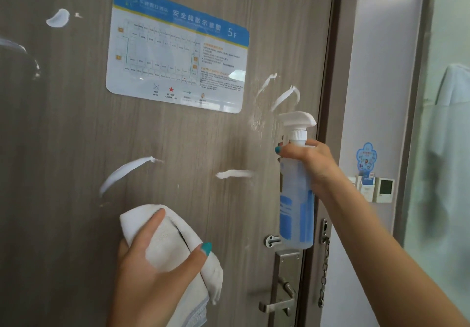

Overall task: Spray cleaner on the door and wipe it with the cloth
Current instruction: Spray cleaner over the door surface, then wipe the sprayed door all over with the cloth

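White foam smears (127, 171) across the grey door (63, 136), upper left to centre right, not yet wiped. Lower centre: left hand (155, 258) clutching the folded cloth (173, 240) close to the door, contact unclear. Right of centre: right hand (305, 159) wrapped round the spray bottle (296, 199) neck. Spraying seemingly done; wiping barely begun.
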`<state>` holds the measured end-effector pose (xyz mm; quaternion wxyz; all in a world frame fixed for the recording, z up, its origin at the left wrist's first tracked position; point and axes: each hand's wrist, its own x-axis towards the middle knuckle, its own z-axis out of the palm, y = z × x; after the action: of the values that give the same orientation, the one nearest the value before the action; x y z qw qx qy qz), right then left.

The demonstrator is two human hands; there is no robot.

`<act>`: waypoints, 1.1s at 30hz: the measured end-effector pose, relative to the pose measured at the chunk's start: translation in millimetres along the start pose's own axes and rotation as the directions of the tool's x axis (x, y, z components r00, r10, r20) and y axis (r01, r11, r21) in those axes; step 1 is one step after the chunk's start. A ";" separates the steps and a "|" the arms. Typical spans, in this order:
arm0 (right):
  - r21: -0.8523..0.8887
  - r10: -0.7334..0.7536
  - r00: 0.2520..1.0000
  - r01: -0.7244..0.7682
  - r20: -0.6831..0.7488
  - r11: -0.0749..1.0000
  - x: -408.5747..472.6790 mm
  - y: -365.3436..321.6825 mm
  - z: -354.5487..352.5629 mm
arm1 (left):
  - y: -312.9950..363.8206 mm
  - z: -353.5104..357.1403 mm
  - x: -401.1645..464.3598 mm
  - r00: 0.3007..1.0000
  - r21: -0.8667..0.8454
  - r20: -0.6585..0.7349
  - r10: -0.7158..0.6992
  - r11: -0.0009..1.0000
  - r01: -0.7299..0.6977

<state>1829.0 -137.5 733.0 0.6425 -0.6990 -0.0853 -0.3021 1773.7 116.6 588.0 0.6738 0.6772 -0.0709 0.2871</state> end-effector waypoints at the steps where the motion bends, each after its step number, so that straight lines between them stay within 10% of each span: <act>1: 0.018 0.003 0.999 -0.004 0.035 1.000 -10.1 1.8 4.2 | 0.1 -1.8 -2.7 1.000 0.001 0.012 -0.009 1.000 0.009; 8: 0.174 -0.017 0.967 -0.029 0.256 0.984 -104.1 30.1 51.5 | -13.3 -16.5 -34.6 0.990 0.020 0.140 -0.007 1.000 0.005; 13: 0.208 -0.070 0.928 -0.008 0.366 0.978 -180.6 72.2 99.1 | -43.4 -36.3 -69.7 0.874 -0.037 0.481 0.074 0.997 -0.064; 20: 0.305 -0.102 0.868 -0.059 0.486 0.951 -229.8 89.5 154.5 | -68.0 -81.1 -88.0 0.904 0.036 0.414 -0.112 0.994 0.106; 23: 0.334 -0.164 0.833 -0.026 0.528 0.942 -230.1 82.3 175.1 | -71.0 -92.3 -85.3 0.947 0.285 0.321 -0.009 0.954 -0.088; 25: 0.326 -0.164 0.820 -0.029 0.548 0.945 -222.8 77.9 187.1 | -66.3 -95.2 -70.2 0.990 0.175 0.138 0.010 0.984 -0.034; 33: 0.329 -0.080 0.841 -0.119 0.534 0.937 -189.1 91.5 191.6 | -42.0 -152.0 -22.2 0.978 0.004 0.210 0.005 1.000 -0.006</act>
<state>1783.5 80.7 556.5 0.7089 -0.6311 -0.3077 -0.0664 1731.0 258.4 529.5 0.6601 0.7051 -0.1426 0.2160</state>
